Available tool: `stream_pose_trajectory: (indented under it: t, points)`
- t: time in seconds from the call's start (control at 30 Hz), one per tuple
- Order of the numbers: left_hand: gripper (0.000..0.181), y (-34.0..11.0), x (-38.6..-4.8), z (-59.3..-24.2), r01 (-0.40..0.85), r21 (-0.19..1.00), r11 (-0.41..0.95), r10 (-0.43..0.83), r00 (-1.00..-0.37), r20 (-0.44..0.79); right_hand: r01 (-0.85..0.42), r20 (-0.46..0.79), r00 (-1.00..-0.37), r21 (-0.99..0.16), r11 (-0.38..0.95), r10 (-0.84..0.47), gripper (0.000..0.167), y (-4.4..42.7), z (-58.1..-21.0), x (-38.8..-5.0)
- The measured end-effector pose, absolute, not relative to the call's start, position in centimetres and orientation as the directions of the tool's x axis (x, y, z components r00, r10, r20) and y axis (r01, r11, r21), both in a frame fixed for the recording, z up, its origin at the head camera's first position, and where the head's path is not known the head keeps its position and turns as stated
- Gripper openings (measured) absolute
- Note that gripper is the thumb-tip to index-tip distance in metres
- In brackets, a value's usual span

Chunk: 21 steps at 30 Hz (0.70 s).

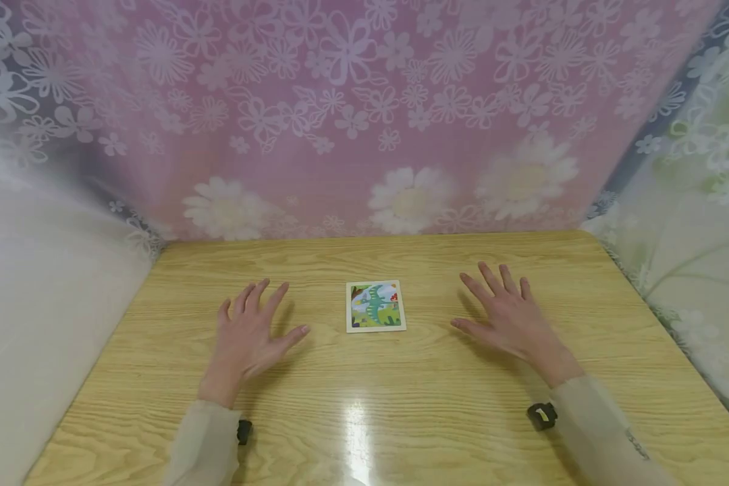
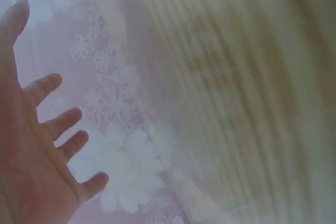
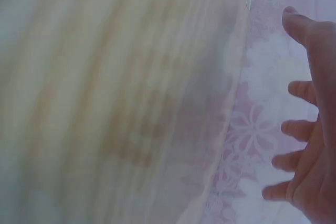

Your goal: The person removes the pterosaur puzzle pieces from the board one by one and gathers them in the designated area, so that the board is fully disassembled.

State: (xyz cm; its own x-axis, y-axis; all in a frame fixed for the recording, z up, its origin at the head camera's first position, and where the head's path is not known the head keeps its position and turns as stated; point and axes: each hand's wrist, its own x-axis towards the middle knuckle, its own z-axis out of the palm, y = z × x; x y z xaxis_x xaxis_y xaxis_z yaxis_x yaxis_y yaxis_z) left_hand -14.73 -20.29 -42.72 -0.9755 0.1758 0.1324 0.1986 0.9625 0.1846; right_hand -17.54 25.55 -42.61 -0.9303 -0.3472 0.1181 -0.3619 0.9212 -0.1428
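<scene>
A small square picture card [image 1: 376, 306] with a pale border lies flat on the wooden table, showing a teal dinosaur on a green and light background. To its left my left hand [image 1: 246, 341] hovers with fingers spread, touching nothing. On the card's other side my right hand [image 1: 513, 320] is held over the wood, its fingers also spread and nothing in it. The left wrist view shows the left palm [image 2: 31, 161] with parted fingers; the right wrist view shows the right hand [image 3: 315, 145] likewise. Neither wrist view shows the card.
The light wooden table [image 1: 304, 418] has a bright reflection near its front. Behind it hangs a pink curtain [image 1: 316, 135] with white flowers, and pale cloth [image 1: 36, 283] flanks it. Dark devices sit at both wrists, one by the right sleeve [image 1: 543, 416].
</scene>
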Motion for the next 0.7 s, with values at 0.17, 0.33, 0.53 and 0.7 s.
stream_pose_trajectory:
  t: [0.17, 0.33, 0.53, 0.7]
  points:
    - [0.087, -19.1, -15.5, -42.7, 0.255, 0.277, 0.927, 0.222, -0.964, 0.144, -0.444, 0.124, -0.896, -0.208, 0.872, -0.426, 0.081, 23.9, -42.7, -18.6]
    - [0.080, -17.3, -16.5, -42.8, 0.304, 0.369, 0.878, 0.278, -0.953, 0.123, -0.507, 0.153, -0.862, -0.271, 0.818, -0.484, 0.075, 22.3, -43.1, -19.6]
    - [0.071, -14.7, -18.0, -42.8, 0.343, 0.413, 0.844, 0.339, -0.937, 0.086, -0.503, 0.160, -0.861, -0.402, 0.765, -0.483, 0.065, 20.3, -43.6, -21.0]
    - [0.063, -12.6, -19.3, -42.5, 0.388, 0.445, 0.807, 0.405, -0.912, 0.060, -0.505, 0.184, -0.860, -0.456, 0.733, -0.477, 0.056, 18.8, -43.9, -22.0]
